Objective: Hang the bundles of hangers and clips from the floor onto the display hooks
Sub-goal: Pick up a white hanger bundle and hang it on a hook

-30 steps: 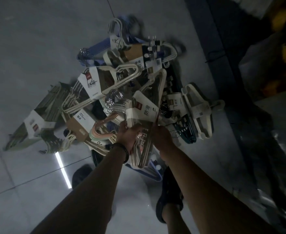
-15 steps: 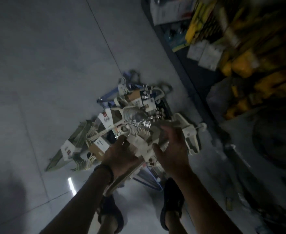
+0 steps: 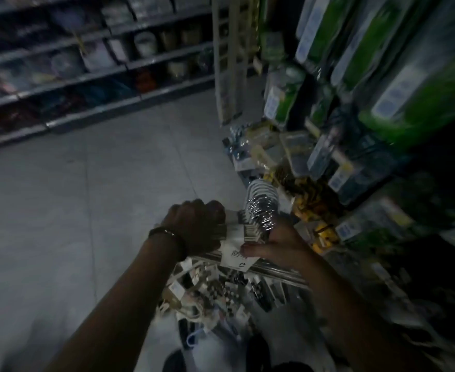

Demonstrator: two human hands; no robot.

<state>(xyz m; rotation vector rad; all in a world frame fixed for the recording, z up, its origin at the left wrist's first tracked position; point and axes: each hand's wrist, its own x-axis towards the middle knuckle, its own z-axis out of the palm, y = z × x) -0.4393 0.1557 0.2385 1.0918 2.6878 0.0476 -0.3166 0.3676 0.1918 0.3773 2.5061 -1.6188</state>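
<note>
The left hand [image 3: 195, 226] was curled in a fist over the left end of a bundle [image 3: 248, 232] of pale hangers, knuckles up, with a dark wristband [image 3: 167, 233] at the wrist. The right hand [image 3: 278, 244] gripped the same bundle from the right, its thumb pressing a white label [image 3: 234, 255] against the hangers. The bundle sat between the two hands, held up off the floor [image 3: 86, 197]. Its cluster of metal hooks [image 3: 261, 213] stuck up just beyond the right hand. Long hanger bars ran out from under the right wrist toward the lower right. How far the fingers wrapped underneath could not be told.

Below the hands a pile [image 3: 215, 294] of other bundles lay on the floor, blurred and dim. On the right a rack [image 3: 328, 157] crowded with hanging goods stood close beside the hooks, with green packs [image 3: 414, 76] highest and yellow packets nearest the hooks. A pale upright [image 3: 229, 63] stood at the rack's far corner. To the left and ahead, the tiled floor ran wide to the shelves [image 3: 86, 76] along the far side.
</note>
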